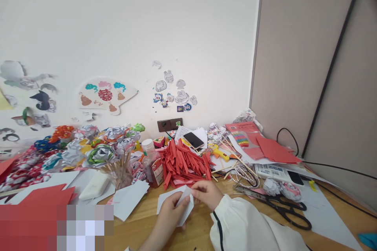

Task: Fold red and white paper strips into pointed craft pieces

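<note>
A white sheet of paper point(185, 217), partly folded, is held between both hands just above the wooden table. My left hand point(174, 207) grips its left side with the thumb on top. At its upper right corner, my right hand point(207, 194) pinches the edge with thumb and fingertips. Another piece of white paper point(163, 200) shows behind my left hand. Right behind the hands lies a heap of folded red paper strips point(182, 162). To the left of the heap stands a bottle with a white cap point(151, 164), holding reddish-brown liquid.
Paper flowers on sticks point(103, 153) crowd the left. A phone point(193, 140) and a yellow glue gun point(219, 153) lie behind the red heap. Black-handled scissors point(290, 212), beads point(244, 175) and red paper point(277, 150) are at right. Loose white sheets point(129, 200) lie left.
</note>
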The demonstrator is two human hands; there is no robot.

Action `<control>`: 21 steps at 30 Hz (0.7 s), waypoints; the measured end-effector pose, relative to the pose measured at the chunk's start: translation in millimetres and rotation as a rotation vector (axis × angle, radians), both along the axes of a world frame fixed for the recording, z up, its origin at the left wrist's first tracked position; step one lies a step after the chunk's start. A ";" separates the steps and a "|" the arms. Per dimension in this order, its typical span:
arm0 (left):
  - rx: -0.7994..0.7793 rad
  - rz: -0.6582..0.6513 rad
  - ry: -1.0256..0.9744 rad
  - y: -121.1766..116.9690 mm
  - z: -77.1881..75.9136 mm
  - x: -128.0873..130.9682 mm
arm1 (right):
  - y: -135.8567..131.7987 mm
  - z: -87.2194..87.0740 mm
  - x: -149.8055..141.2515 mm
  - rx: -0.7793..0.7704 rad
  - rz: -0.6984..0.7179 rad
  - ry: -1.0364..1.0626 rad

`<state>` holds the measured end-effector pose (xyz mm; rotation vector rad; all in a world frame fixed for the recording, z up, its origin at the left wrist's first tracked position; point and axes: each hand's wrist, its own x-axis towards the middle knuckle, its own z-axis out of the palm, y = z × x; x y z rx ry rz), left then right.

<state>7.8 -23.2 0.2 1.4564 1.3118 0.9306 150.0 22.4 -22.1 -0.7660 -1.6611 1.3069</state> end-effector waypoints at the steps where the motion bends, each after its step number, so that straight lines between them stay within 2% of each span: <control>1: -0.002 0.000 0.008 -0.3 -0.1 0.2 | 1.0 -0.6 0.1 -0.011 0.008 0.009; 10: -0.011 0.002 0.035 1.7 -5.6 0.3 | -0.6 2.9 0.4 0.027 -0.098 -0.087; 17: 0.014 -0.016 0.071 0.5 -5.7 -0.8 | -4.8 4.3 -0.6 0.147 -0.196 -0.184; 21: 0.033 -0.002 0.089 0.8 -6.3 -1.1 | -5.3 3.1 -1.7 0.129 -0.171 -0.191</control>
